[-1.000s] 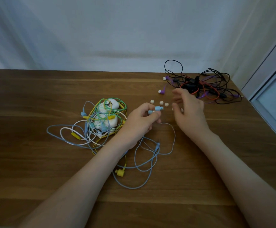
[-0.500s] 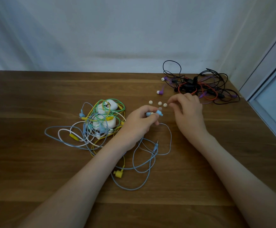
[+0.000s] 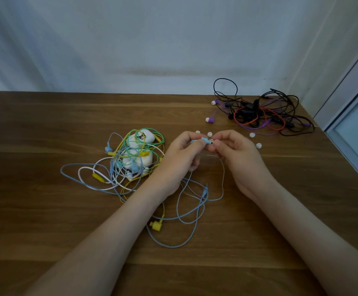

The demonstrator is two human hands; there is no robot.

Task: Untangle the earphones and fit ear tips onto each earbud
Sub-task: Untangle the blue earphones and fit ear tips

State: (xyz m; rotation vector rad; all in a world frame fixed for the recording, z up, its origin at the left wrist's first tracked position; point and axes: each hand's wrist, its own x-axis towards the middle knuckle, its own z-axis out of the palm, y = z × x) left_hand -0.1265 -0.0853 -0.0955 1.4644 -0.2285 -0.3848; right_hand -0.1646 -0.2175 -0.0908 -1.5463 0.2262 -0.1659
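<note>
My left hand [image 3: 179, 160] pinches a light blue earbud [image 3: 203, 140] above the table. My right hand [image 3: 235, 155] pinches a small white ear tip [image 3: 211, 142] against the earbud's nozzle. The earbud's grey-blue cable [image 3: 192, 212] loops down over the wood below my hands. Several loose white ear tips lie near my fingers, such as one ear tip [image 3: 197, 132] just behind my left hand and another ear tip [image 3: 258, 145] to the right. A tangle of green, yellow, white and blue earphones [image 3: 131, 159] lies left of my left hand.
A second tangle of black, red and purple earphones [image 3: 263, 114] lies at the back right of the wooden table [image 3: 46, 210]. A purple earbud with a white tip [image 3: 210, 119] lies apart from it. A yellow plug [image 3: 155, 225] rests near my left forearm. A wall stands behind.
My right hand has come back from the loose tips with one ear tip pinched and brought it to the blue earbud in my left hand. My left hand barely moved.
</note>
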